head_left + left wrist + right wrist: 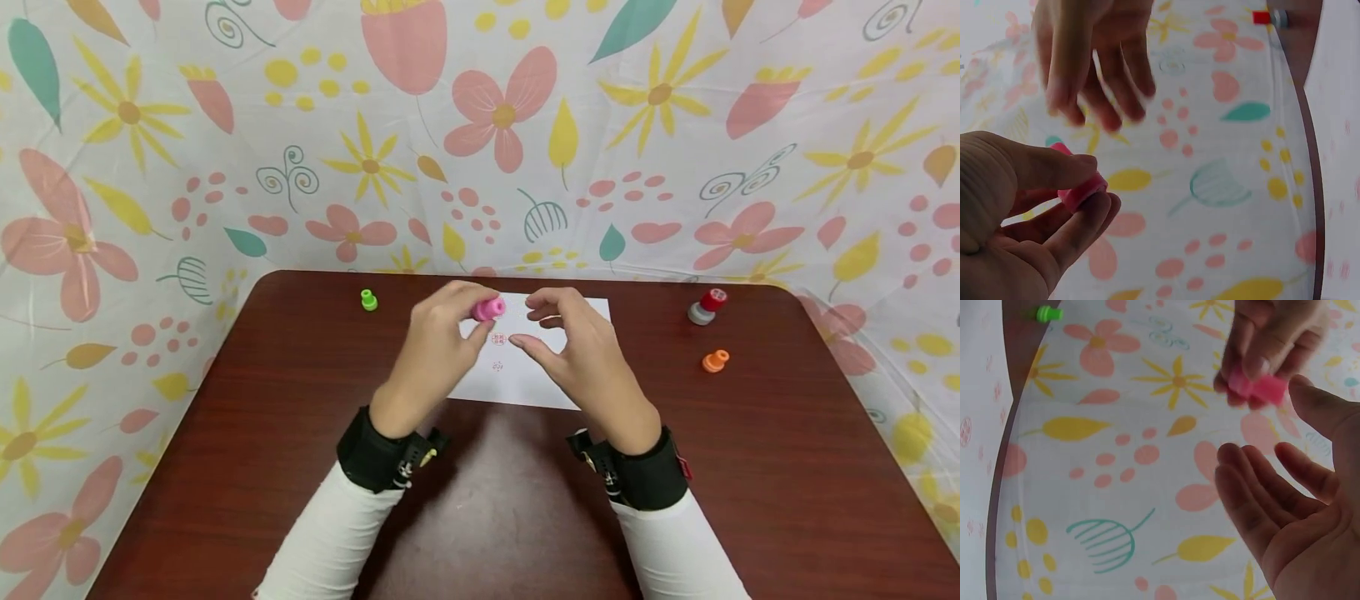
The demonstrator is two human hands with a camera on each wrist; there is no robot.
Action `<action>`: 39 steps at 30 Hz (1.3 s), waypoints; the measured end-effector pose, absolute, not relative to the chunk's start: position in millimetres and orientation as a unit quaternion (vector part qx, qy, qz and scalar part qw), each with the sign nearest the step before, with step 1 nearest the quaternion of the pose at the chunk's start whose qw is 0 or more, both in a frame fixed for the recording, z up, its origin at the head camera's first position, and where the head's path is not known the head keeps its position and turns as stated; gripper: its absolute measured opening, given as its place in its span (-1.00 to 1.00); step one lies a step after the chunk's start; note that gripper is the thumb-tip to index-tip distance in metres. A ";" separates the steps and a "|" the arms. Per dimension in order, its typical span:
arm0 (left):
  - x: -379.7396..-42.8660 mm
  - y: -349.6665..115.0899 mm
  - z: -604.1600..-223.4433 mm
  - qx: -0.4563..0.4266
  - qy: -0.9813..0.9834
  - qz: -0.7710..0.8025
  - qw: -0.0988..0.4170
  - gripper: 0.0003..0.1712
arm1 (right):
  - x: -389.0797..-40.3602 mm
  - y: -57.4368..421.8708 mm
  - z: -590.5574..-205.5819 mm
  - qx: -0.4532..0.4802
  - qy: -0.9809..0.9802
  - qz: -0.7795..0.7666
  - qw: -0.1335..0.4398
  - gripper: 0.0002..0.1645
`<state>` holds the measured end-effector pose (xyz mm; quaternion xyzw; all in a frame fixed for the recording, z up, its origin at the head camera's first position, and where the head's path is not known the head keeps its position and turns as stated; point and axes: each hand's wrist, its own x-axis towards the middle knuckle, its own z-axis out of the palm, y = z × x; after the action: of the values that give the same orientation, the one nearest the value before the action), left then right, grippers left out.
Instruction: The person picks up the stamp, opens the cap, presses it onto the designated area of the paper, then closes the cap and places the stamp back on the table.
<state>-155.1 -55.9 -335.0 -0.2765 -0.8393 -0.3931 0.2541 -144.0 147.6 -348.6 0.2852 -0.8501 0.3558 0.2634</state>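
Observation:
My left hand (438, 337) pinches a small pink stamp (489, 308) between thumb and fingers, held up over the white paper (525, 392). In the left wrist view the thumb lies along one side of the pink stamp (1079, 190) and fingertips press the other. My right hand (581, 354) is just to the right, fingers loosely bent and apart from the thumb, holding nothing. The right wrist view shows that palm (1310, 544) facing the stamp across a gap. Red printed marks (498, 339) show on the paper between the hands.
A green stamp (369, 300) stands at the back left of the brown table (300, 367). On the right are a red and grey cylinder (707, 307), tilted in view, and an orange stamp (716, 361). A flower-patterned cloth (502, 200) hangs behind the table.

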 end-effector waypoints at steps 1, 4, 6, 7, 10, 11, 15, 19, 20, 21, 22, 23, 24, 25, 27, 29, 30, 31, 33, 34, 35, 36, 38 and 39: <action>-158.8 -61.3 -333.8 -0.273 -0.841 -0.392 0.254 -0.75 | -143.9 148.8 -348.4 0.282 -0.856 0.345 0.263 -0.37; -170.0 -78.3 -330.2 -0.251 -0.851 -0.392 0.241 -0.80 | -143.8 151.8 -347.6 0.276 -0.867 0.326 0.256 -0.38; -179.2 -89.5 -329.9 -0.230 -0.860 -0.398 0.222 -0.83 | -144.0 153.3 -347.3 0.276 -0.870 0.321 0.252 -0.39; -184.4 -94.8 -330.6 -0.218 -0.864 -0.402 0.210 -0.83 | -144.0 154.0 -347.2 0.278 -0.870 0.320 0.250 -0.40; -201.3 -108.0 -337.0 -0.186 -0.875 -0.414 0.171 -0.81 | -144.2 156.1 -347.4 0.282 -0.872 0.316 0.246 -0.41; -207.6 -111.6 -341.2 -0.177 -0.879 -0.414 0.160 -0.80 | -144.1 156.9 -347.6 0.283 -0.873 0.314 0.244 -0.41; -229.8 -121.3 -358.1 -0.154 -0.895 -0.403 0.115 -0.75 | -143.4 159.4 -348.6 0.286 -0.875 0.309 0.238 -0.41; -247.9 -125.8 -371.0 -0.133 -0.908 -0.390 0.080 -0.82 | -142.3 162.3 -350.9 0.281 -0.879 0.312 0.227 -0.43; -251.5 -126.6 -373.8 -0.128 -0.911 -0.385 0.073 -0.84 | -142.0 163.3 -351.6 0.280 -0.880 0.312 0.222 -0.44; -254.7 -127.3 -376.5 -0.121 -0.915 -0.379 0.066 -0.86 | -141.6 164.4 -352.3 0.279 -0.882 0.312 0.218 -0.44; -257.5 -127.9 -379.4 -0.118 -0.918 -0.372 0.063 -0.88 | -141.2 165.5 -353.0 0.279 -0.883 0.312 0.213 -0.44; -260.4 -128.8 -382.7 -0.114 -0.922 -0.365 0.060 -0.88 | -140.8 166.5 -353.5 0.279 -0.885 0.310 0.209 -0.44; -263.1 -129.4 -386.3 -0.110 -0.926 -0.356 0.057 -0.88 | -140.5 167.6 -354.0 0.279 -0.886 0.308 0.205 -0.44; -265.8 -129.9 -390.2 -0.107 -0.930 -0.349 0.054 -0.89 | -140.0 168.7 -354.5 0.278 -0.888 0.306 0.202 -0.44; -271.5 -130.0 -398.2 -0.100 -0.935 -0.337 0.048 -0.89 | -139.1 171.0 -355.0 0.276 -0.890 0.305 0.196 -0.44; -277.7 -127.6 -406.3 -0.095 -0.939 -0.328 0.037 -0.90 | -138.3 174.4 -354.5 0.271 -0.893 0.303 0.194 -0.45; -280.7 -126.2 -410.5 -0.091 -0.941 -0.325 0.031 -0.90 | -137.9 176.0 -354.1 0.267 -0.894 0.302 0.193 -0.45; -283.2 -124.6 -414.4 -0.088 -0.942 -0.322 0.024 -0.89 | -137.7 177.5 -353.7 0.264 -0.896 0.302 0.192 -0.45; -288.0 -121.9 -422.0 -0.078 -0.946 -0.316 0.015 -0.88 | -137.6 179.9 -352.9 0.260 -0.897 0.301 0.191 -0.44; -290.0 -121.4 -425.9 -0.073 -0.947 -0.312 0.014 -0.88 | -137.6 180.8 -352.6 0.260 -0.898 0.301 0.189 -0.44; -291.7 -121.1 -429.2 -0.068 -0.949 -0.307 0.015 -0.86 | -137.5 181.6 -352.5 0.259 -0.898 0.302 0.187 -0.44; -292.9 -121.1 -432.1 -0.061 -0.951 -0.304 0.017 -0.85 | -137.4 182.3 -352.5 0.259 -0.899 0.301 0.185 -0.44; -294.8 -121.3 -436.9 -0.054 -0.953 -0.298 0.021 -0.85 | -137.0 183.5 -352.5 0.258 -0.899 0.302 0.183 -0.45; -295.5 -121.5 -438.9 -0.052 -0.954 -0.295 0.023 -0.86 | -136.7 184.2 -352.6 0.257 -0.900 0.302 0.183 -0.45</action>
<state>-295.5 -121.5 -438.9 -0.0521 -0.9538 -0.2951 0.0232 -136.7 184.2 -352.6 0.2572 -0.8996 0.3019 0.1829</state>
